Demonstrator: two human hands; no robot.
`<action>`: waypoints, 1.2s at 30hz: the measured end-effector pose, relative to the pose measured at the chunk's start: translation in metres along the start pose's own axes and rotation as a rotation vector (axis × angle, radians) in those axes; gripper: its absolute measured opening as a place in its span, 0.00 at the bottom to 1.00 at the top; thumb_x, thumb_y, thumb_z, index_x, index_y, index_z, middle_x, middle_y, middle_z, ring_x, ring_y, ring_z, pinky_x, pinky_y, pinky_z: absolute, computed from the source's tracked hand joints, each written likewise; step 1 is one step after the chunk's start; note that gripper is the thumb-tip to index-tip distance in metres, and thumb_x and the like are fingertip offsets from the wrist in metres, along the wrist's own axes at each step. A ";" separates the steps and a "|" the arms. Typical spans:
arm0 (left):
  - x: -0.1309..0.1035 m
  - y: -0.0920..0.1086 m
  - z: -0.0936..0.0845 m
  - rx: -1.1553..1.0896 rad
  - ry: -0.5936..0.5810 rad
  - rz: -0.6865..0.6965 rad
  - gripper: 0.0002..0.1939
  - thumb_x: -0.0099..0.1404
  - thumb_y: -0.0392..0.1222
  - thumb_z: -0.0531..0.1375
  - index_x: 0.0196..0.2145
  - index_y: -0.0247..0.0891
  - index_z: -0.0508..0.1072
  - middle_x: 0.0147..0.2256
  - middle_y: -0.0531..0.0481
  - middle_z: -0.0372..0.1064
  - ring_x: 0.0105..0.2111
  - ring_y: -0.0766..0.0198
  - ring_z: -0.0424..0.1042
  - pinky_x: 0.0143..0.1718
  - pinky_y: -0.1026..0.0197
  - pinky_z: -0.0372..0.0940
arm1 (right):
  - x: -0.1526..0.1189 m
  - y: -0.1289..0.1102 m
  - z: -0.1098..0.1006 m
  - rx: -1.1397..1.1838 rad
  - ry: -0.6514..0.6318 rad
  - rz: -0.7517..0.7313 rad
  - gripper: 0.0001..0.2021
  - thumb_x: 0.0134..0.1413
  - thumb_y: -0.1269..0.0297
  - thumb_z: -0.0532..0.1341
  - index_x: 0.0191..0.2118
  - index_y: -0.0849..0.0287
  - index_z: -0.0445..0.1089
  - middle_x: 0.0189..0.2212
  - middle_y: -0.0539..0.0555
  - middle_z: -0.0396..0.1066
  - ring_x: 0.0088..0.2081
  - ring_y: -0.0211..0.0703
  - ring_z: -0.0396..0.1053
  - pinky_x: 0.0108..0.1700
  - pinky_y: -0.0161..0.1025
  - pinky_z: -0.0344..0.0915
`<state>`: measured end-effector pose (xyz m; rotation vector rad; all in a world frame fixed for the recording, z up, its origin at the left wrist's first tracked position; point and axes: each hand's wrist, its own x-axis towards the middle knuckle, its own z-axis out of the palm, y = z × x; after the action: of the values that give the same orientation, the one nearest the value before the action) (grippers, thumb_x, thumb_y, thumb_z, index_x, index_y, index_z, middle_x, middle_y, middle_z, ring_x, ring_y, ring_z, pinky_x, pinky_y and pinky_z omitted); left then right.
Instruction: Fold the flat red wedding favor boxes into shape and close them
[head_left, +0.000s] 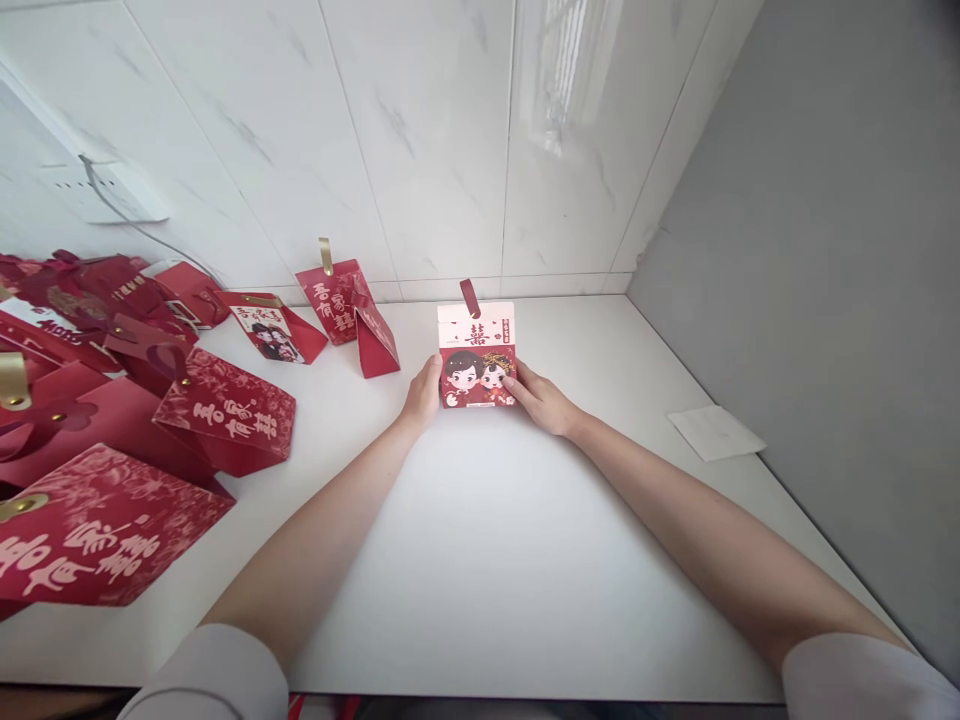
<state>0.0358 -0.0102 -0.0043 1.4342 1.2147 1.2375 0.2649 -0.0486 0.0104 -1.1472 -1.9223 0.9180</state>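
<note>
A red and white gift box (478,360) with two cartoon figures on its front stands upright toward the back of the white table. From its top rises a dark red ribbon loop (469,298). My left hand (424,392) is closed against the box's left side, its fingers mostly hidden behind. On the other side my right hand (546,395) grips the right edge, the thumb lying over the front and the remaining fingers out of sight. Left of the hands stands a red gift box with a gold ribbon loop (337,305).
Many red gift boxes (82,530) crowd the left side of the white table (465,560). A folded white paper (716,432) lies near the right edge. White tiles (435,140) close off the back, a grey panel (832,270) the right. A cable (146,230) hangs from a wall socket.
</note>
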 end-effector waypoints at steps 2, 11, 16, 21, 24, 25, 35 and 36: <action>-0.001 0.001 0.000 0.002 -0.002 0.002 0.34 0.66 0.68 0.48 0.50 0.37 0.75 0.51 0.44 0.75 0.54 0.50 0.71 0.58 0.51 0.63 | 0.000 0.000 0.000 -0.005 -0.001 -0.004 0.30 0.66 0.45 0.48 0.68 0.52 0.50 0.61 0.54 0.66 0.58 0.55 0.68 0.61 0.53 0.63; -0.004 0.007 0.000 0.012 -0.004 -0.015 0.36 0.66 0.69 0.47 0.51 0.36 0.74 0.51 0.44 0.75 0.54 0.49 0.72 0.58 0.50 0.64 | 0.003 0.000 -0.001 -0.001 -0.015 -0.041 0.31 0.67 0.47 0.47 0.70 0.51 0.45 0.64 0.52 0.63 0.60 0.52 0.66 0.62 0.50 0.62; -0.003 0.008 -0.001 0.011 0.008 -0.007 0.34 0.65 0.68 0.49 0.50 0.37 0.75 0.51 0.44 0.75 0.54 0.49 0.72 0.59 0.50 0.62 | 0.003 -0.001 -0.002 0.001 -0.021 -0.028 0.30 0.67 0.46 0.47 0.70 0.52 0.47 0.63 0.53 0.64 0.59 0.52 0.67 0.62 0.50 0.63; 0.004 -0.004 0.000 -0.143 -0.014 -0.013 0.33 0.63 0.67 0.53 0.50 0.35 0.74 0.50 0.43 0.75 0.52 0.48 0.73 0.56 0.49 0.66 | 0.003 -0.003 -0.003 -0.003 -0.026 -0.068 0.28 0.68 0.47 0.47 0.67 0.52 0.53 0.63 0.52 0.64 0.58 0.52 0.67 0.61 0.49 0.63; 0.005 -0.008 0.000 -0.175 -0.017 -0.028 0.34 0.62 0.67 0.53 0.50 0.35 0.73 0.50 0.43 0.75 0.52 0.48 0.73 0.54 0.50 0.67 | 0.002 -0.002 -0.004 -0.002 -0.027 -0.077 0.27 0.68 0.47 0.46 0.67 0.51 0.53 0.63 0.52 0.64 0.58 0.52 0.67 0.61 0.49 0.63; 0.005 -0.008 0.000 -0.156 -0.006 -0.030 0.33 0.63 0.67 0.53 0.50 0.35 0.73 0.50 0.43 0.75 0.52 0.48 0.73 0.54 0.50 0.67 | 0.002 -0.001 -0.004 -0.001 -0.027 -0.077 0.27 0.68 0.47 0.47 0.68 0.51 0.53 0.63 0.52 0.64 0.58 0.52 0.67 0.61 0.50 0.63; 0.000 -0.004 -0.001 -0.044 0.001 0.019 0.33 0.66 0.67 0.48 0.49 0.37 0.74 0.48 0.45 0.76 0.50 0.51 0.73 0.54 0.52 0.65 | 0.004 0.004 -0.003 0.015 -0.027 -0.065 0.28 0.67 0.45 0.48 0.67 0.50 0.53 0.62 0.52 0.65 0.57 0.53 0.68 0.60 0.52 0.64; 0.000 -0.004 -0.002 -0.033 0.001 0.018 0.33 0.66 0.67 0.48 0.49 0.38 0.74 0.48 0.45 0.76 0.51 0.51 0.73 0.55 0.52 0.65 | 0.003 0.004 -0.002 0.015 -0.027 -0.067 0.28 0.67 0.45 0.48 0.67 0.50 0.53 0.62 0.52 0.65 0.57 0.53 0.68 0.60 0.52 0.63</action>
<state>0.0338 -0.0096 -0.0077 1.4233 1.1789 1.2651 0.2674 -0.0435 0.0086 -1.0605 -1.9598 0.9143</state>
